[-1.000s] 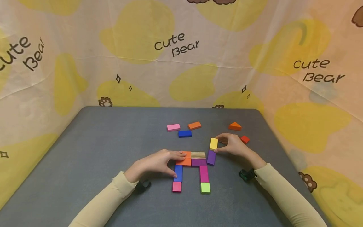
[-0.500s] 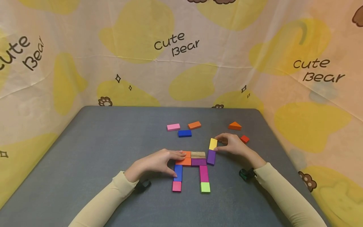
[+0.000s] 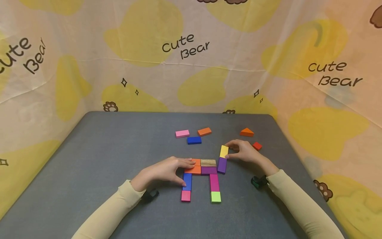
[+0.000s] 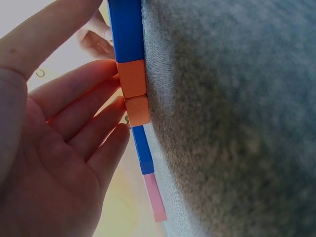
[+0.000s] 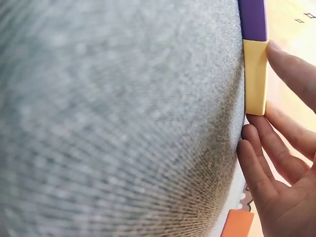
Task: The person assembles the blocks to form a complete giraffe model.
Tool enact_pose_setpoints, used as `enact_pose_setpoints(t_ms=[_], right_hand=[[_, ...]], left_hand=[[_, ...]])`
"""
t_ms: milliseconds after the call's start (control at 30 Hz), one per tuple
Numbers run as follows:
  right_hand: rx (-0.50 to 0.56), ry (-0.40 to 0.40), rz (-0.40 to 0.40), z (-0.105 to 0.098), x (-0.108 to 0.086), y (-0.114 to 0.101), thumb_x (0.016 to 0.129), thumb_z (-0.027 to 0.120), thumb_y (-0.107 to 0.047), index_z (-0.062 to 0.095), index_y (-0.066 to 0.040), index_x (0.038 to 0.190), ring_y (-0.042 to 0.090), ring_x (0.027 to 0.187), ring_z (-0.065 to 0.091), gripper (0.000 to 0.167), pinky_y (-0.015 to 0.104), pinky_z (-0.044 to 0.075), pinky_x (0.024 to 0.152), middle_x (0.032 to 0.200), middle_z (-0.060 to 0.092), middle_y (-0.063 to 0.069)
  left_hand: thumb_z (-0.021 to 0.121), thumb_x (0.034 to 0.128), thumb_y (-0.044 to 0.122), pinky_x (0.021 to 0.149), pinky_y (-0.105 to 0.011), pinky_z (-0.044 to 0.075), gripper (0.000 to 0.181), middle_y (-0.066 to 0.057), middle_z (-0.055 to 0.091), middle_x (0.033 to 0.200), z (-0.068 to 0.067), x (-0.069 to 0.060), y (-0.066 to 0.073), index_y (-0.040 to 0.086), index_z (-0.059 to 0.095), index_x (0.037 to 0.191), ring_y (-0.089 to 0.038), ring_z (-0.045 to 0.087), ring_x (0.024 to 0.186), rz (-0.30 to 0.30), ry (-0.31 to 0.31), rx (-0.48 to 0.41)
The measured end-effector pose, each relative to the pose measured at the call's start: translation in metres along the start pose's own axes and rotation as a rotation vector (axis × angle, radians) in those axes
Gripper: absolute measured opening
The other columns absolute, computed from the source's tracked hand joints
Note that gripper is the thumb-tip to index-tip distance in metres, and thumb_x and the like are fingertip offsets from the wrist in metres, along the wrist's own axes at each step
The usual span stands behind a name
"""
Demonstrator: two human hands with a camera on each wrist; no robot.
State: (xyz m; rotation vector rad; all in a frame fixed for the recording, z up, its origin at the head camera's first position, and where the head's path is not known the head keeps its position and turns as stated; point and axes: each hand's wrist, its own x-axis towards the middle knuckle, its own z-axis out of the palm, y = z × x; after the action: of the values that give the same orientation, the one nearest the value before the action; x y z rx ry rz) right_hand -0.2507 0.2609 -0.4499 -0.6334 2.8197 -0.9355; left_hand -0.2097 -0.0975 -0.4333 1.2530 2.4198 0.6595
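My left hand (image 3: 164,171) rests on two orange blocks (image 3: 195,170), its fingertips on their tops and its thumb touching a blue block (image 3: 187,182). In the left wrist view its fingers (image 4: 103,74) look nearly straight against the orange blocks. With thumb and index finger, my right hand (image 3: 246,152) pinches a yellow block (image 3: 224,151) lying end to end with a purple block (image 3: 222,165). The right wrist view has the thumb at the seam between yellow and purple, the index finger at the yellow block's far end.
Below the purple-red bar (image 3: 209,170) and wood-grain block (image 3: 208,163) lie magenta (image 3: 214,182), green (image 3: 216,197) and pink (image 3: 186,196) blocks. Farther back are light pink (image 3: 182,133), orange (image 3: 204,131) and dark blue (image 3: 194,140) blocks, an orange triangle (image 3: 247,132) and a red block (image 3: 257,146).
The yellow block has shifted slightly left under my right fingers, now more in line with the purple block. My left hand has stayed where it was.
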Motion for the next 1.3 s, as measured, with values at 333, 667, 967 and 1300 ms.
enact_pose_setpoints(t_ms=[333,667,967,1300], right_hand=[[0.022,-0.03,-0.023,-0.004,0.003,0.001,0.077,0.078,-0.033,0.064,-0.009,0.119,0.024,0.106,0.062,0.05,0.042,0.051,0.092,0.117,0.065,0.009],[0.042,-0.054,-0.027,-0.005,0.004,-0.002,0.078,0.078,-0.032,0.063,-0.009,0.119,0.024,0.106,0.062,0.05,0.043,0.05,0.093,0.117,0.064,0.009],[0.067,-0.073,-0.005,-0.011,0.008,-0.001,0.076,0.079,-0.031,0.064,-0.01,0.118,0.024,0.104,0.063,0.05,0.039,0.052,0.089,0.115,0.067,0.008],[0.12,0.034,0.026,-0.027,0.04,-0.012,0.081,0.076,-0.031,0.06,-0.001,0.123,0.029,0.105,0.063,0.054,0.045,0.051,0.089,0.117,0.065,0.017]], left_hand=[[0.079,0.0758,0.038,0.109,-0.041,0.036,0.069,0.005,0.047,0.144,0.0,0.0,-0.001,0.019,0.053,0.137,-0.012,0.036,0.139,0.003,-0.001,-0.006],[0.078,0.0759,0.039,0.109,-0.042,0.036,0.069,0.006,0.046,0.145,0.001,0.0,-0.003,0.02,0.052,0.137,-0.011,0.036,0.139,0.0,-0.003,-0.005],[0.079,0.0754,0.039,0.109,-0.039,0.037,0.07,0.006,0.048,0.143,0.001,0.002,-0.002,0.02,0.052,0.137,-0.011,0.036,0.138,0.007,-0.002,0.002],[0.079,0.0751,0.039,0.109,-0.041,0.037,0.07,0.005,0.049,0.142,0.002,0.002,-0.003,0.019,0.053,0.137,-0.012,0.037,0.138,0.019,0.0,0.003]])
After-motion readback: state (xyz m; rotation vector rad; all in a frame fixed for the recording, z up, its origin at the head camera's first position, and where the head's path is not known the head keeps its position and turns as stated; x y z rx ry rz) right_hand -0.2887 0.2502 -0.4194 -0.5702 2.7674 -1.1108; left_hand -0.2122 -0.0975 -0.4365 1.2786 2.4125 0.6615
